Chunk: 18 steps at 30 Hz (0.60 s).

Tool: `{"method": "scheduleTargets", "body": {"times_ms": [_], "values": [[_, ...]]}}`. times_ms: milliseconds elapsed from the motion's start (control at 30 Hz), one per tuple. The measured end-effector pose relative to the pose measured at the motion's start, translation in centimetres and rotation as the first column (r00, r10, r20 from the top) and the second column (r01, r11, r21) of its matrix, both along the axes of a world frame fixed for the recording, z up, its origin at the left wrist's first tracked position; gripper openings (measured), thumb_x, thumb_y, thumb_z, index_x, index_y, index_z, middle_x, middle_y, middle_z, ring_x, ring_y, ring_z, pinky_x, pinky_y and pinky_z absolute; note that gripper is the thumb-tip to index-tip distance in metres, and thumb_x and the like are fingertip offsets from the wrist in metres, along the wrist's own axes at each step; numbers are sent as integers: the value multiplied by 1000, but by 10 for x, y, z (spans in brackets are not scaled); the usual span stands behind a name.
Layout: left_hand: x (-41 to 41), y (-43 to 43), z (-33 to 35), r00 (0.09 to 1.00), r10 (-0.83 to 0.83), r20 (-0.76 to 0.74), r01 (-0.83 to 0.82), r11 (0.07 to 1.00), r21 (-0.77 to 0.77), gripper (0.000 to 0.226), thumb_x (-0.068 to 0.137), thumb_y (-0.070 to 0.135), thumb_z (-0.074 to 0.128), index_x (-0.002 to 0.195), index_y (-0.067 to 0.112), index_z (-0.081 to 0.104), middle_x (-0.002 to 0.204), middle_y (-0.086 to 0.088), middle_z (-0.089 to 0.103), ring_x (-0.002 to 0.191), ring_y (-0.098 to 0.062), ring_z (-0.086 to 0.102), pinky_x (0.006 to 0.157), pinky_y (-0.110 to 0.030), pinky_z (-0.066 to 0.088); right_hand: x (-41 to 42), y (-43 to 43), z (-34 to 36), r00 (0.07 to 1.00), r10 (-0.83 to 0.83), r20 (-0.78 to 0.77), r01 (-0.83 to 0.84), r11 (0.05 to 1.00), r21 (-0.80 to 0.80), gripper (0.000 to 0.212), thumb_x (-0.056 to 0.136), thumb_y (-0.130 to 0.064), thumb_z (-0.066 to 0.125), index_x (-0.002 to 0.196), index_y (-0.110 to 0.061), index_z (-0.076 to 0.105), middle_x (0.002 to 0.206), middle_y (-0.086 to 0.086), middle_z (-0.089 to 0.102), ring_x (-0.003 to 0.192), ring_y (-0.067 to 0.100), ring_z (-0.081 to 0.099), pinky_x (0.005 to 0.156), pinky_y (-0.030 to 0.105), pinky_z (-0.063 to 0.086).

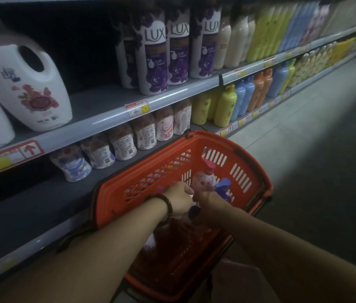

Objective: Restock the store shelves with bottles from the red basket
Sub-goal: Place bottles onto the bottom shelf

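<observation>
A red basket (142,178) stands on the floor in front of the shelves. Inside it lie a pink pump bottle (203,180) and a bottle with a purple pump (224,186). Both my hands reach down into the basket. My left hand (178,199), with a bead bracelet on the wrist, curls its fingers around something I cannot make out. My right hand (211,201) grips a bottle with a purple cap beside the purple pump bottle. More bottles lie in shadow under my forearms.
The lower shelf (30,206) holds a row of small floral bottles (122,142), with bare space to their left. The middle shelf carries white jugs (26,84) and purple LUX bottles (154,51). Yellow, blue and orange bottles (245,99) run to the right. Tiled aisle floor (304,132) lies right.
</observation>
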<state>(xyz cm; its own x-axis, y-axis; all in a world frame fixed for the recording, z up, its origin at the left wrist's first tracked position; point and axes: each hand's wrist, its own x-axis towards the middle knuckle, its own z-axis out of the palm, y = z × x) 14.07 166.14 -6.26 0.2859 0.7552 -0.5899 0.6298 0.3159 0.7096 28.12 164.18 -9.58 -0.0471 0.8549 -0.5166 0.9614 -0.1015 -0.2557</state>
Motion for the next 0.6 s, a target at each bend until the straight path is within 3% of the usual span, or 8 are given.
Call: {"method": "scheduleTargets", "body": {"times_ms": [100, 233, 367, 500, 600], "values": [[5, 1, -1, 999, -11, -37, 12, 999, 41, 34, 95, 9, 51, 122, 25, 62, 135, -9, 62, 123, -36, 63, 105, -54, 54, -6, 4, -2, 999, 30, 33, -29, 999, -29, 52, 94, -26, 80, 140, -12, 58, 126, 8, 68, 115, 25, 68, 101, 38, 59], [5, 2, 0, 997, -7, -82, 15, 995, 96, 30, 98, 6, 48, 111, 25, 67, 127, -10, 66, 121, -34, 64, 106, -49, 54, -15, -1, -7, 999, 28, 33, -30, 999, 35, 36, 90, -29, 79, 120, -11, 71, 118, 14, 72, 114, 34, 69, 94, 42, 57], [3, 6, 2, 997, 43, -69, -36, 994, 104, 26, 97, 14, 51, 111, 18, 73, 119, -13, 73, 114, -36, 69, 100, -50, 58, -21, -3, 2, 964, 205, 169, -204, 979, -27, 25, 109, -18, 54, 129, -6, 63, 123, 14, 68, 118, 32, 66, 115, 49, 46], [-3, 17, 3, 993, 117, -9, -116, 989, 95, 15, 96, 13, 57, 91, 17, 72, 87, -11, 74, 78, -30, 72, 72, -39, 63, -25, -3, 0, 799, 446, 403, -457, 886, -76, 24, 110, -16, 49, 131, -7, 58, 113, 14, 65, 111, 33, 65, 109, 55, 43], [-8, 21, 3, 984, 173, 28, -175, 982, 67, 21, 94, 6, 56, 82, 19, 67, 87, -12, 71, 73, -27, 65, 67, -36, 58, -26, 0, -15, 687, 539, 487, -566, 817, -105, 23, 104, -13, 59, 127, -13, 56, 89, 7, 56, 90, 31, 67, 102, 65, 43]]}}
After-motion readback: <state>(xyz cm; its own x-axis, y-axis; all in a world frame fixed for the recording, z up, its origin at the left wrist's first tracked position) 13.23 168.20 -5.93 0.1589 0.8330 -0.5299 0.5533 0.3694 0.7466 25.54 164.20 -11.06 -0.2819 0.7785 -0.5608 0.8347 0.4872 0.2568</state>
